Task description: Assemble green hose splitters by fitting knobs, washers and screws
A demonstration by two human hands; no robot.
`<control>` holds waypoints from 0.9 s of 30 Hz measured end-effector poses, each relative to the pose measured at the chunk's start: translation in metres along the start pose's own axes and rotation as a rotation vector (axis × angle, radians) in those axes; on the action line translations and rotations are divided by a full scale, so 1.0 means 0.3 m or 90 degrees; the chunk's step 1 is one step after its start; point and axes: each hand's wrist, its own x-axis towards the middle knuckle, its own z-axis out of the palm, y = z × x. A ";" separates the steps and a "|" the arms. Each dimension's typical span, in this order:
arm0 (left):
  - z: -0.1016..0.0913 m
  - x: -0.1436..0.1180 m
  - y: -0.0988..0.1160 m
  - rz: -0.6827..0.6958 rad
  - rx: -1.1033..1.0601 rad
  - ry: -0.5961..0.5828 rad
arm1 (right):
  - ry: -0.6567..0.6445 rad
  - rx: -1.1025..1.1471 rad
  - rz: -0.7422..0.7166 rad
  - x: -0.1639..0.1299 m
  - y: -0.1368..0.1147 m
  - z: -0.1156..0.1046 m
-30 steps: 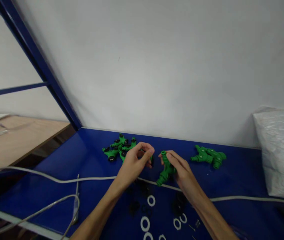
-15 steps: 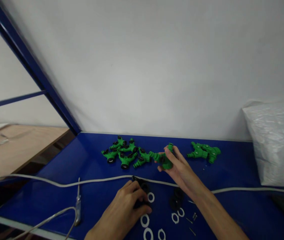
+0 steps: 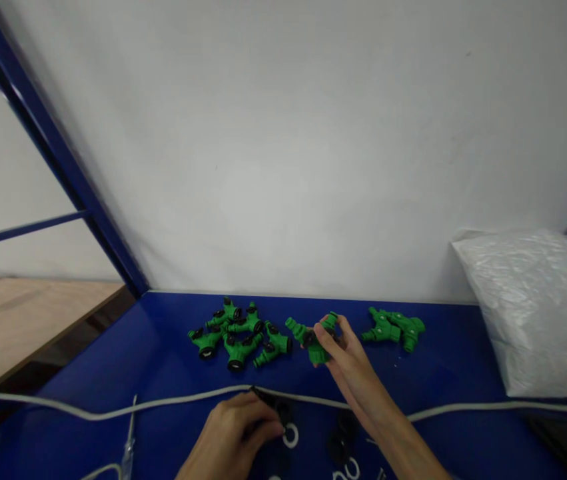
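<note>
Eight green Y-shaped hose connectors are in view: five lie in a group toward the far left corner of the desk, two lie touching near the far edge, more to the right, and one held connector is above the desk between these groups. Its two branches point up and apart, toward the far edge; its wide collar points down, so the long axis runs roughly from the near side to the far side. The right hand has its grip clamped on this connector. The left hand is low, thumb and finger close together beside one white ring; whether this grip holds something, I cannot tell. At least two more white rings, one screwdriver and one plastic bag are also visible.
</note>
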 end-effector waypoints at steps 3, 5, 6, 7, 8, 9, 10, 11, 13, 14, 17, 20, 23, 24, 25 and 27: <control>-0.049 0.035 0.035 -0.013 -0.063 0.093 | -0.009 0.004 -0.006 -0.001 0.008 0.005; -0.083 0.077 0.063 0.001 -0.124 0.145 | -0.016 0.016 -0.011 0.000 0.013 0.008; -0.097 0.103 0.077 0.004 -0.158 0.158 | -0.016 0.022 -0.015 0.001 0.014 0.009; -0.108 0.131 0.091 0.015 -0.188 0.178 | -0.016 0.027 -0.019 0.001 0.015 0.010; -0.116 0.159 0.104 0.029 -0.209 0.188 | -0.016 0.033 -0.023 0.002 0.015 0.011; -0.121 0.187 0.116 0.044 -0.222 0.193 | -0.017 0.040 -0.024 0.003 0.014 0.011; -0.122 0.213 0.127 0.060 -0.229 0.196 | -0.017 0.050 -0.025 0.004 0.012 0.012; -0.121 0.237 0.137 0.074 -0.233 0.200 | -0.016 0.062 -0.025 0.005 0.011 0.011; -0.112 0.275 0.150 0.095 -0.238 0.210 | -0.010 0.084 -0.028 0.009 0.010 0.010; -0.105 0.290 0.153 0.101 -0.244 0.218 | -0.005 0.091 -0.032 0.011 0.011 0.008; -0.083 0.316 0.146 0.111 -0.275 0.239 | -0.002 0.092 -0.034 0.016 0.015 0.004; -0.072 0.323 0.128 0.108 -0.328 0.238 | -0.015 0.094 -0.017 0.012 0.022 0.004; -0.072 0.324 0.111 0.096 -0.392 0.203 | -0.027 0.096 -0.005 0.003 0.034 0.011; -0.073 0.325 0.106 0.094 -0.411 0.177 | -0.029 0.096 -0.001 0.001 0.039 0.014; -0.074 0.327 0.102 0.092 -0.430 0.151 | -0.028 0.091 0.006 -0.001 0.044 0.015; -0.075 0.332 0.092 0.090 -0.466 0.113 | -0.012 0.062 0.020 -0.003 0.055 0.015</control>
